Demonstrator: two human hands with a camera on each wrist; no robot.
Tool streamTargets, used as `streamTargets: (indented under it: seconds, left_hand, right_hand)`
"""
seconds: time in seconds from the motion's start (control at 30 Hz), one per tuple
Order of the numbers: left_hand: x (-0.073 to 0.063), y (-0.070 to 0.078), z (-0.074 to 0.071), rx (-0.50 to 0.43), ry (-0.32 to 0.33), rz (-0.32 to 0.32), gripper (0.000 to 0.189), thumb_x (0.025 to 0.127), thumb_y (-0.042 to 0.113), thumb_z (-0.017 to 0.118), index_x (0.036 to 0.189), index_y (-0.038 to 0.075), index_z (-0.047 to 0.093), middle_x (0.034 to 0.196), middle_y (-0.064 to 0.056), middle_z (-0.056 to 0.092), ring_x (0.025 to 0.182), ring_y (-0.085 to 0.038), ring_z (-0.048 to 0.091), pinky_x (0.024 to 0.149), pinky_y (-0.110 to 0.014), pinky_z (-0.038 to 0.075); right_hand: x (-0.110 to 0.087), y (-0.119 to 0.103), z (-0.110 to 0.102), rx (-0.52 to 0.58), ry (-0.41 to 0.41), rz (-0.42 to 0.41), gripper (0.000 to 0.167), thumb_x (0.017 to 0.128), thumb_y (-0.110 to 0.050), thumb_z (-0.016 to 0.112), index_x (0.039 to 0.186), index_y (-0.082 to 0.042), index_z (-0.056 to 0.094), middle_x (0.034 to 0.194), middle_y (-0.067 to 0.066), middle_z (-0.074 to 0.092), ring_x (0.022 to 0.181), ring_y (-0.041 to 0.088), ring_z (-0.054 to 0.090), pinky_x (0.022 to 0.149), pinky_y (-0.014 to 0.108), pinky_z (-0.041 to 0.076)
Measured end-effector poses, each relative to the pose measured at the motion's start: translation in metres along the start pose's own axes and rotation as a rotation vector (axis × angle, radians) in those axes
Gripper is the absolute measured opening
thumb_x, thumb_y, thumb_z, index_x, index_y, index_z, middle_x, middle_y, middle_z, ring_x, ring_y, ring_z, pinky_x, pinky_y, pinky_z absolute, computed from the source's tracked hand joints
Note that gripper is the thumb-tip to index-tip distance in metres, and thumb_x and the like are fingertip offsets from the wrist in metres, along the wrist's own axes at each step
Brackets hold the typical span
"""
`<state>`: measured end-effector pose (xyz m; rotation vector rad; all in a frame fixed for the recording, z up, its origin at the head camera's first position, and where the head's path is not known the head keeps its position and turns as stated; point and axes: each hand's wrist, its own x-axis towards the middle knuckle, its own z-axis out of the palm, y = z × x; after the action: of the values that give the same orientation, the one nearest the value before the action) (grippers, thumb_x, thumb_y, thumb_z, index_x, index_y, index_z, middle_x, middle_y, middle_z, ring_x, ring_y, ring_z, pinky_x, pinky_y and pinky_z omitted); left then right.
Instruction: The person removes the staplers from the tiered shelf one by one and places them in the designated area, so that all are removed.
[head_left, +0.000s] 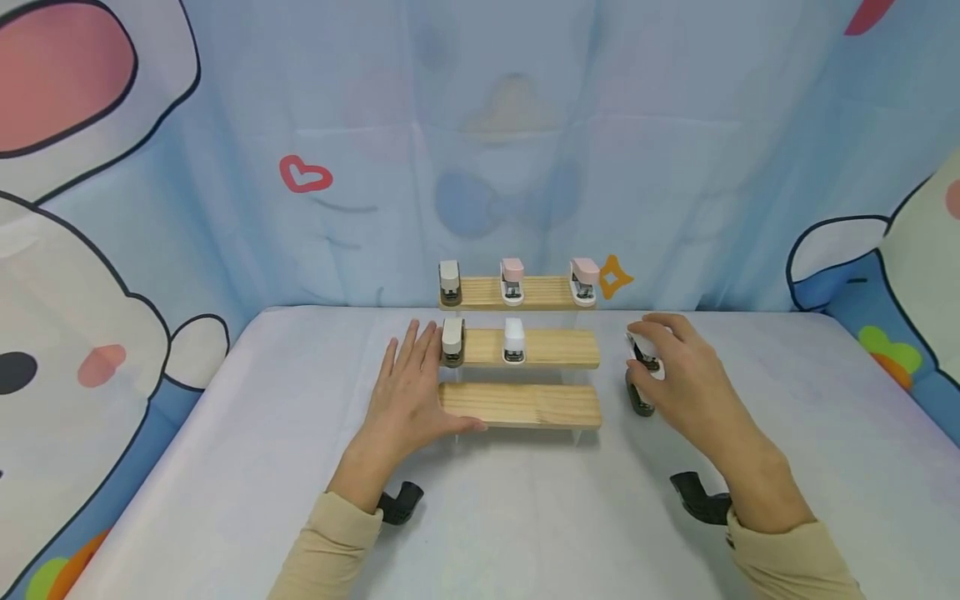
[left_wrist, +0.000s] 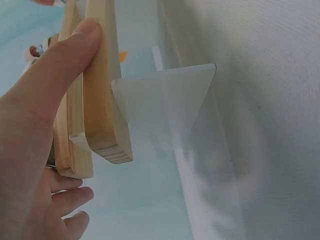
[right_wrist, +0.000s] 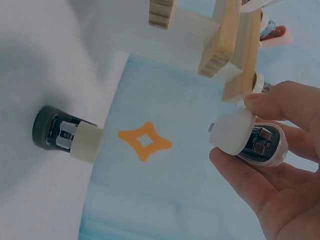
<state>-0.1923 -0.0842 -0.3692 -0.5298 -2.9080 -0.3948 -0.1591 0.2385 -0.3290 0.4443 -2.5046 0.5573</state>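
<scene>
My right hand (head_left: 686, 392) pinches a small white stapler (right_wrist: 232, 132) between thumb and fingers, raised off the table, to the right of a three-step wooden rack (head_left: 525, 406). Below it on the table stands a dark stapler with a cream top (right_wrist: 62, 132), partly hidden by the hand in the head view. My left hand (head_left: 408, 396) rests against the rack's left end, fingers extended, thumb on the front of the lowest board. The middle step bears a beige-topped stapler (head_left: 453, 342) and a white stapler (head_left: 513, 340).
On the top step stand a white-topped dark stapler (head_left: 450, 282) and two pink-topped staplers, one in the middle (head_left: 512, 281) and one at the right end (head_left: 583, 281). Clear supports (left_wrist: 165, 95) carry the boards. A blue printed curtain (head_left: 495, 150) hangs behind the white table (head_left: 525, 517).
</scene>
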Motion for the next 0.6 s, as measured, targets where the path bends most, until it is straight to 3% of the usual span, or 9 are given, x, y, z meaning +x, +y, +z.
streamTargets:
  seconds: [0.4, 0.6]
  left_hand:
    - [-0.001, -0.001, 0.001, 0.003, 0.033, 0.006, 0.138, 0.06, 0.08, 0.075, 0.158, 0.003, 0.016, 0.166, -0.012, 0.017, 0.156, -0.031, 0.004, 0.127, -0.049, 0.005]
    - [-0.001, -0.001, 0.002, 0.01, 0.031, 0.012, 0.138, 0.061, 0.08, 0.074, 0.158, 0.003, 0.014, 0.167, -0.011, 0.015, 0.156, -0.03, 0.005, 0.128, -0.049, 0.005]
  right_hand:
    - [-0.004, 0.02, -0.007, -0.024, -0.066, 0.107, 0.041, 0.082, 0.005, 0.072, 0.121, 0.009, 0.06, 0.129, 0.031, 0.051, 0.099, 0.044, 0.058, 0.076, 0.058, 0.054]
    - [-0.006, 0.032, -0.006, -0.025, -0.14, 0.193, 0.042, 0.084, 0.002, 0.071, 0.123, 0.01, 0.058, 0.128, 0.034, 0.049, 0.094, 0.045, 0.058, 0.071, 0.057, 0.053]
